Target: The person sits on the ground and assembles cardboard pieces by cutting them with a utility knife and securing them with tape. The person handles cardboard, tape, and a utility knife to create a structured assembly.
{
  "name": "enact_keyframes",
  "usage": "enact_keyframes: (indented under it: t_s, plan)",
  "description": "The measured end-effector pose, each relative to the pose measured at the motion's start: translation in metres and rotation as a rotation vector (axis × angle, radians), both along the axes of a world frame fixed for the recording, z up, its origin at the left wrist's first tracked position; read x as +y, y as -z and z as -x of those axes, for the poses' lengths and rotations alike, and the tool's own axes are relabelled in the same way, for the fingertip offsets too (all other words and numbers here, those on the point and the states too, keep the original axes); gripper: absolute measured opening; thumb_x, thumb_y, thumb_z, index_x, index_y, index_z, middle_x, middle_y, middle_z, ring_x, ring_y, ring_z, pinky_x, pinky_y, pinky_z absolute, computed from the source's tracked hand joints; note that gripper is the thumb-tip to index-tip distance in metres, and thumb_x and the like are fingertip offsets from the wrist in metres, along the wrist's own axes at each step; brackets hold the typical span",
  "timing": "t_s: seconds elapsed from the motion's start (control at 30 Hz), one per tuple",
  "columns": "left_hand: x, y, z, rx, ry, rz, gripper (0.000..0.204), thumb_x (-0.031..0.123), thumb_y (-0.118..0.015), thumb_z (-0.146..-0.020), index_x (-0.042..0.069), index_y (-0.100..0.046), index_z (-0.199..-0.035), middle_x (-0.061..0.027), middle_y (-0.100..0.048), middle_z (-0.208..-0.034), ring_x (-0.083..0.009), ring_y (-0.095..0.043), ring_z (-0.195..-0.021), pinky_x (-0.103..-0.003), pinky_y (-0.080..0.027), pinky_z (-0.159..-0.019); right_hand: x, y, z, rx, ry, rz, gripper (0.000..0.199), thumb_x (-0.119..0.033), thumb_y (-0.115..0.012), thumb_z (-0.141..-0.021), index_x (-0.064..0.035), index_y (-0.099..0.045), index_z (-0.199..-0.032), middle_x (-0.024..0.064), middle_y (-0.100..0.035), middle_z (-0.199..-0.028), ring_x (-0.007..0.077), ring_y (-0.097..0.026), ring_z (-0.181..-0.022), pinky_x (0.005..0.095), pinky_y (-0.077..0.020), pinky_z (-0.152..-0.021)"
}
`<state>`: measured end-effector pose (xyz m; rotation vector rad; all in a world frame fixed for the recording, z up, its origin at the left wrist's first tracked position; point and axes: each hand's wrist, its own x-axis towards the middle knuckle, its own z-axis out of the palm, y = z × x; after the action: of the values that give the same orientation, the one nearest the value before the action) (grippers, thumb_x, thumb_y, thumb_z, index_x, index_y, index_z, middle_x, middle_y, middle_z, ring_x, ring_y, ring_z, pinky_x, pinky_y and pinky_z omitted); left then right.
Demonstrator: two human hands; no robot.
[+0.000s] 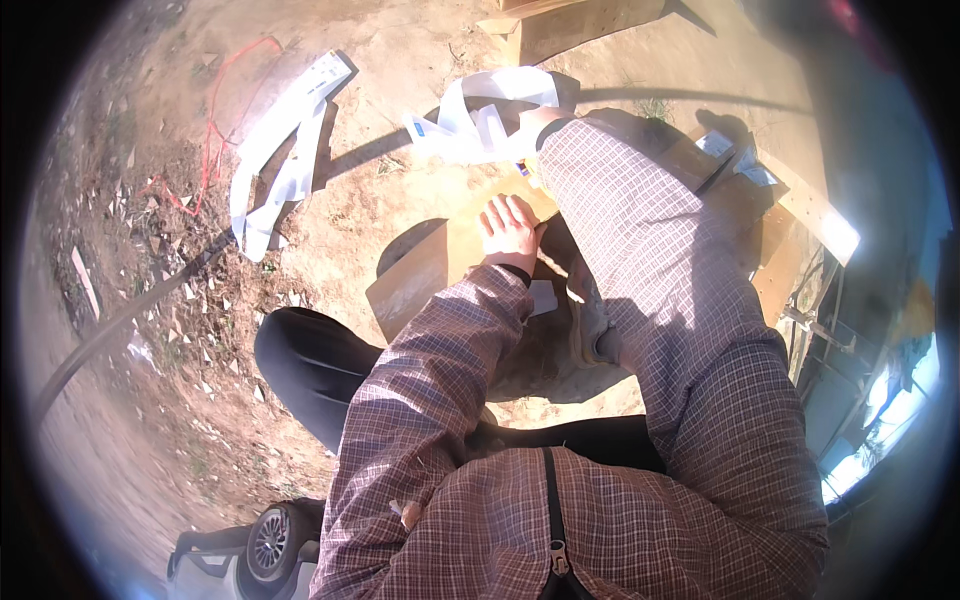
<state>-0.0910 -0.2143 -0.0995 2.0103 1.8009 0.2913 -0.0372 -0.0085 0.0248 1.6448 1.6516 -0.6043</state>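
Observation:
My left hand rests on a brown cardboard piece, its fingers stretched out over the surface. Beyond it, my right hand is closed at the end of a looped white strip; most of its fingers are hidden by the sleeve and the strip. The strip curls up and back down, with a small blue mark near its left end. Between the two hands, a small dark and yellow item shows, too small to name. A shoe of mine is beside the cardboard.
Another folded white strip lies on the dirt at left, near a thin red cord. A cardboard box stands at the far side. More cardboard lies at right beside a metal frame. A car wheel appears at lower left.

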Motion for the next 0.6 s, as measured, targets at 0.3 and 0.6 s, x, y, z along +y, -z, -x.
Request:
enact_keyframes:
  t_s: [0.3, 0.6]
  plan:
    - [-0.006, 0.016, 0.011, 0.074, -0.027, -0.11, 0.08, 0.055, -0.074, -0.081, -0.001, -0.054, -0.135, -0.0217, -0.055, -0.139, -0.0386, -0.053, -0.129, -0.055, -0.044, -0.102, -0.13, -0.103, -0.087, 0.415, 0.006, -0.071, 0.037, -0.041, -0.074, -0.078, -0.0149, -0.079, -0.104, 0.0168, -0.075, -0.091, 0.0352, -0.072, -0.08, 0.0432, -0.0578, -0.076]
    - [0.031, -0.014, -0.037, -0.063, 0.116, 0.315, 0.083, 0.065, -0.051, -0.096, 0.021, -0.027, -0.162, -0.0228, -0.032, -0.161, -0.0462, -0.029, -0.148, -0.071, -0.027, -0.111, -0.217, 0.011, -0.117, 0.221, 0.208, -0.211, 0.058, -0.042, -0.07, -0.087, -0.0358, -0.056, -0.143, 0.0189, -0.068, -0.092, 0.037, -0.071, -0.083, 0.0483, -0.0575, -0.078]
